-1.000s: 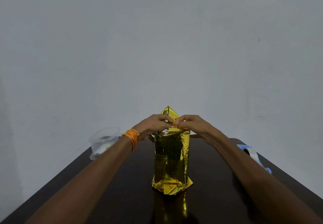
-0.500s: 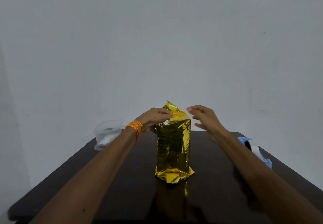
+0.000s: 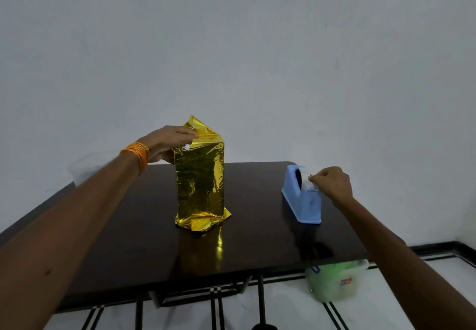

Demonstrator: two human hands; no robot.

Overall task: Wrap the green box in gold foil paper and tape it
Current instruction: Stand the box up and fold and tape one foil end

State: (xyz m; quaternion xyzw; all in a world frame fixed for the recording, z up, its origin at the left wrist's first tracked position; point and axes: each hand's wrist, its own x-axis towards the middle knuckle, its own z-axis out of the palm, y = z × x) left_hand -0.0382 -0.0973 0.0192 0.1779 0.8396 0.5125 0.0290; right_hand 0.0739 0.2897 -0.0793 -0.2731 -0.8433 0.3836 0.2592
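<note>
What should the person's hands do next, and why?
Probably draw out a short strip of tape and tear it off. The right hand pinches the tape end at the blue dispenser, while the left hand holds down the folded foil at the top of the gold-wrapped box. That top fold looks untaped, so it likely needs fixing.

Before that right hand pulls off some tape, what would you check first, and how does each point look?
1. Left hand holds the top of the tall box wrapped in gold foil paper: ok.
2. Box stands upright on the dark glossy table: ok.
3. Right hand pinches the clear tape end at the light blue plastic tape dispenser: ok.
4. Top fold lies flat: not ok, a foil point sticks up.
5. Bottom fold taped: cannot tell.
</note>
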